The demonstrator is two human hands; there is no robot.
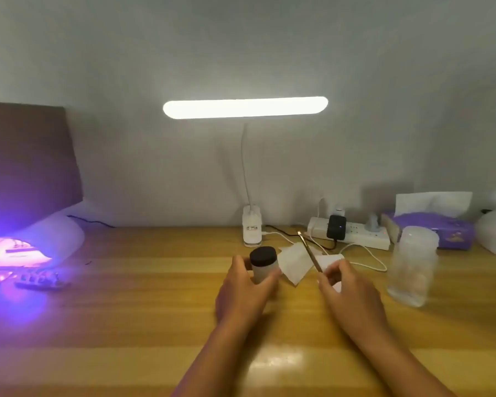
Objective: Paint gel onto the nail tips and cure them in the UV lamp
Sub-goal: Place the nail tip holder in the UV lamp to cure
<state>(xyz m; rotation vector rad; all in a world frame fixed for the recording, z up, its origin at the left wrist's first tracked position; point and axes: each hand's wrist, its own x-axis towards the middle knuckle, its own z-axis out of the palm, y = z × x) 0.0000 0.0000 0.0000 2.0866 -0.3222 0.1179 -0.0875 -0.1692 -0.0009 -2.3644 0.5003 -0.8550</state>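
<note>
Wooden counter [126, 310] under us: our left hand [242, 293] curls its fingers [237, 263] round the black-lidded gel jar [264, 265], our right hand [347, 287] pinches the brush [309, 252]; the UV lamp [40, 242] glows violet.

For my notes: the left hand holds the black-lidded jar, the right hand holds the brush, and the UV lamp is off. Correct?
One part is wrong: the head view shows the UV lamp glowing purple, so it is on. The left hand does hold the black-lidded jar and the right hand the brush.
</note>
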